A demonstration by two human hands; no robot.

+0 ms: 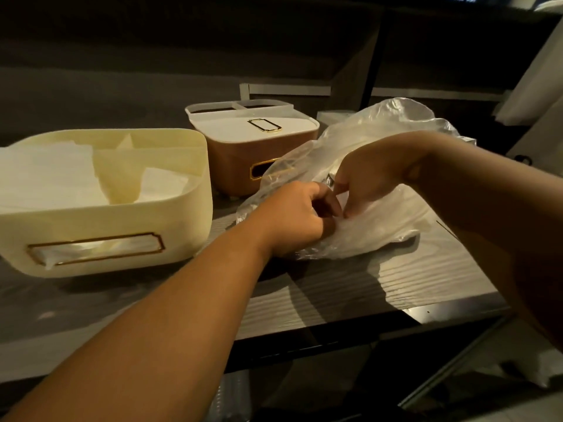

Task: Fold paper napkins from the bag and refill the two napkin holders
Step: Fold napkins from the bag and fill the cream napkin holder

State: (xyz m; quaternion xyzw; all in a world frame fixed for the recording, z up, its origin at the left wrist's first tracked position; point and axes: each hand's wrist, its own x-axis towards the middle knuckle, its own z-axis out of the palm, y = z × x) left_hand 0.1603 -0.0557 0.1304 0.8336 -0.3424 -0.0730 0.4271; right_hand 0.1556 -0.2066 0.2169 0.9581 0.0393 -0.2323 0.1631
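A clear plastic bag (377,138) lies crumpled on the grey wood-grain table (350,287), right of centre. My left hand (297,216) grips the bag's near edge with curled fingers. My right hand (365,181) pinches the plastic just beside it, fingertips almost touching the left hand. A cream napkin holder (170,214) stands at the left with no lid, white napkins (45,178) lying inside and showing through its front slot. A brown napkin holder (237,159) with a white lid stands behind, partly hidden by the bag.
The table's front edge runs under my forearms, with dark floor below. A white frame (286,89) stands behind the brown holder. Pale boards lean at the far right.
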